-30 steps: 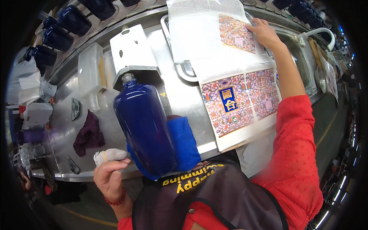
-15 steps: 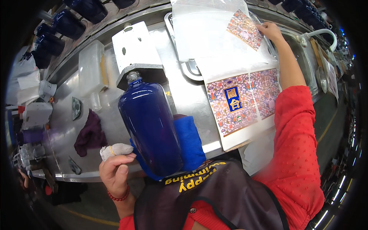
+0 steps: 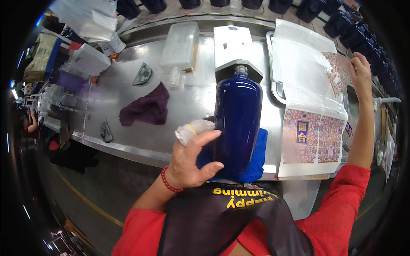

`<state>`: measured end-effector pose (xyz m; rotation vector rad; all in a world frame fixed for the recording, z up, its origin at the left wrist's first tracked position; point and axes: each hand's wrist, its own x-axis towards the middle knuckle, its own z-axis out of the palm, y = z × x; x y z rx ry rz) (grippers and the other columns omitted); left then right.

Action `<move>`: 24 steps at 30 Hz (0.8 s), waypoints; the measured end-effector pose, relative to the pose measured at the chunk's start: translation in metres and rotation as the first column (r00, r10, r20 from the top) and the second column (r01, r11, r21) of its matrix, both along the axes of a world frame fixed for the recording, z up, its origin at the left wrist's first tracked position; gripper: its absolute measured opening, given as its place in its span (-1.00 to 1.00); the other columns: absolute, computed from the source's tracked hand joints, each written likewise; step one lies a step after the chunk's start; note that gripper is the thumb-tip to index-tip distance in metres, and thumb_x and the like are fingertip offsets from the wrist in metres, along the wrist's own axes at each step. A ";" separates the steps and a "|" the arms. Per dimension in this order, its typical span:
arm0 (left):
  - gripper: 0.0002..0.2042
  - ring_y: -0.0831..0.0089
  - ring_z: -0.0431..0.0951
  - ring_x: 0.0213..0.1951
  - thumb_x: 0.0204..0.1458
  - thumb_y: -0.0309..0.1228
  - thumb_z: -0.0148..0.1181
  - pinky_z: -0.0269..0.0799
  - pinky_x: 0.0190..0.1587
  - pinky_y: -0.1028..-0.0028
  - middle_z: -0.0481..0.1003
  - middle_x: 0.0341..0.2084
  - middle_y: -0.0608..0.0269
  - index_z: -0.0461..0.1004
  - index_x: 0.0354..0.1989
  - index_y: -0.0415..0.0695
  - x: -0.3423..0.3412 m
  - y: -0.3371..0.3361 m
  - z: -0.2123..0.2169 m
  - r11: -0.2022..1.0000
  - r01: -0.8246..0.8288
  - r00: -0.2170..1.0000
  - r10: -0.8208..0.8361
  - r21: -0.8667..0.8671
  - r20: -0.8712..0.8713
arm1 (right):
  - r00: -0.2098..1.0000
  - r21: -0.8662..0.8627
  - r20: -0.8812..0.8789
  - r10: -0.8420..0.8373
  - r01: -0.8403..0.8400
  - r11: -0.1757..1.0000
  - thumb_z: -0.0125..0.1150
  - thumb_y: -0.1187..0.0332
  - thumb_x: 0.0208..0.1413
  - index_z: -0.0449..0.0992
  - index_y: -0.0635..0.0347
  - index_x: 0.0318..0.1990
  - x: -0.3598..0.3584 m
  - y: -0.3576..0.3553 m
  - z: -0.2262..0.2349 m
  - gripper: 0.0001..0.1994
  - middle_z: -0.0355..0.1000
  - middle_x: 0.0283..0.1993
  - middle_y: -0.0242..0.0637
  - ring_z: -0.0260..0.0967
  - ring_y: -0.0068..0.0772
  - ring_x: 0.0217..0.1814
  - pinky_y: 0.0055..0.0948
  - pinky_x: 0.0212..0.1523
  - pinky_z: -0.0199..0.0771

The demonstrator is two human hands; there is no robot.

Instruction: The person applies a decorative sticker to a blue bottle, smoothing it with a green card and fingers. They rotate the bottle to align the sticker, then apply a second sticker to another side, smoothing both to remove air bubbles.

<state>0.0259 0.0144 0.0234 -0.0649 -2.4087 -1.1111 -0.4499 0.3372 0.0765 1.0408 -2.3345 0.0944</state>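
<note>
Bottle (image 3: 238, 123) lies on a blue cloth (image 3: 258, 160), neck pointing away from the body, with a white stand (image 3: 230, 40) beyond at its neck end. Left hand (image 3: 188, 164) is just left of the bottle: thumb and forefinger wide apart, tips at its flank, seemingly touching. A grey pad (image 3: 194, 129) with a yellow band sits at that hand (worn or gripped, cannot tell). Right hand (image 3: 362, 76) is well to the right of the bottle and farther off: thumb and fingers narrow, pinching the edge of a patterned piece (image 3: 336, 70). Whether the piece's far left edge is free, cannot tell. Sheet (image 3: 316, 147) is right of the bottle, patterned panels on its near part. Purple rag (image 3: 147, 106), left of the bottle, apart from it.

Step in hand, my reading: taking up the piece by its edge, left hand by the bottle. Next move, I judge, calls for a light, even pull so the thin piece neither creases nor tears, and a left hand ready to check any roll.
</note>
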 end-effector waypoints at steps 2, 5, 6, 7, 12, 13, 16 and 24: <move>-0.35 -0.11 0.45 0.16 0.07 -0.07 0.42 0.33 0.24 0.12 0.43 0.15 -0.18 0.43 0.23 -0.23 0.002 0.005 0.000 0.999 0.005 1.000 -0.006 -0.043 -0.023 | 0.975 -0.151 0.221 0.026 0.008 0.988 0.26 0.33 0.28 0.55 0.31 -0.15 0.011 -0.008 0.023 -0.81 0.47 0.18 -0.23 0.48 -0.28 0.03 -0.41 0.13 0.42; -0.26 -0.11 0.35 0.25 0.00 -0.03 0.46 0.23 0.30 0.07 0.35 0.25 -0.18 0.39 0.31 -0.16 0.007 0.012 -0.001 0.998 0.020 1.000 -0.021 -0.053 -0.007 | 0.847 -0.399 0.508 0.157 0.070 0.914 0.30 0.25 0.28 0.58 0.25 -0.14 0.013 -0.012 0.046 -0.77 0.52 -0.06 -0.37 0.41 -0.60 -0.12 -0.56 -0.10 0.38; -0.23 -0.11 0.34 0.26 -0.02 -0.04 0.47 0.20 0.32 0.05 0.33 0.27 -0.17 0.37 0.33 -0.13 0.008 0.014 -0.002 0.998 0.024 1.000 -0.024 -0.056 0.007 | 0.765 -0.464 0.610 0.206 0.134 0.876 0.30 0.22 0.29 0.59 0.24 -0.13 0.011 -0.013 0.046 -0.76 0.52 -0.10 -0.41 0.38 -0.66 -0.13 -0.58 -0.15 0.37; -0.22 -0.12 0.33 0.26 -0.05 -0.06 0.49 0.20 0.32 0.04 0.32 0.27 -0.18 0.36 0.34 -0.15 0.009 0.016 -0.004 0.993 0.015 1.000 -0.015 -0.114 0.002 | 0.716 -0.471 0.664 0.214 0.178 0.864 0.28 0.13 0.30 0.61 0.15 -0.12 0.008 -0.013 0.040 -0.74 0.48 -0.25 -0.54 0.28 -0.78 -0.26 -0.67 -0.33 0.23; -0.15 -0.16 0.32 0.26 -0.15 -0.19 0.56 0.21 0.31 -0.01 0.26 0.31 -0.21 0.32 0.37 -0.16 0.007 0.024 -0.009 0.950 -0.061 0.995 0.036 -0.306 -0.088 | 0.658 -0.221 0.751 -0.060 0.336 0.915 0.32 0.07 0.25 0.52 0.09 -0.45 -0.011 -0.022 -0.059 -0.66 0.33 -0.52 -0.53 0.17 -0.67 -0.59 -0.51 -0.60 0.13; -0.16 -0.15 0.42 0.19 -0.12 -0.17 0.54 0.24 0.30 -0.05 0.36 0.24 -0.21 0.33 0.37 -0.22 0.007 0.026 -0.009 0.945 -0.086 0.994 0.058 -0.316 -0.097 | 0.749 -0.148 0.649 -0.130 0.292 0.945 0.32 0.12 0.23 0.53 0.26 -0.47 -0.011 -0.020 -0.083 -0.63 0.42 -0.47 -0.30 0.37 -0.37 -0.49 -0.30 -0.43 0.35; -0.17 -0.14 0.53 0.12 -0.08 -0.13 0.51 0.28 0.29 -0.09 0.49 0.12 -0.21 0.34 0.35 -0.29 0.007 0.029 -0.009 0.903 -0.124 0.989 0.078 -0.411 -0.128 | 0.910 -0.001 0.323 -0.258 0.273 0.962 0.35 0.26 0.13 0.57 0.35 -0.41 -0.012 -0.015 -0.123 -0.73 0.49 -0.26 0.09 0.46 0.16 -0.14 -0.03 -0.09 0.43; -0.22 -0.21 0.45 0.25 0.28 0.06 0.07 0.09 0.37 -0.26 0.46 0.17 -0.30 0.21 0.38 -0.46 0.012 0.031 -0.043 0.933 -0.150 0.985 0.112 -0.327 -0.133 | 0.963 -0.189 0.247 0.112 -0.065 0.980 0.33 0.13 0.19 0.59 0.31 -0.35 0.007 -0.018 -0.027 -0.66 0.48 -0.37 -0.07 0.50 -0.04 -0.26 -0.14 -0.20 0.46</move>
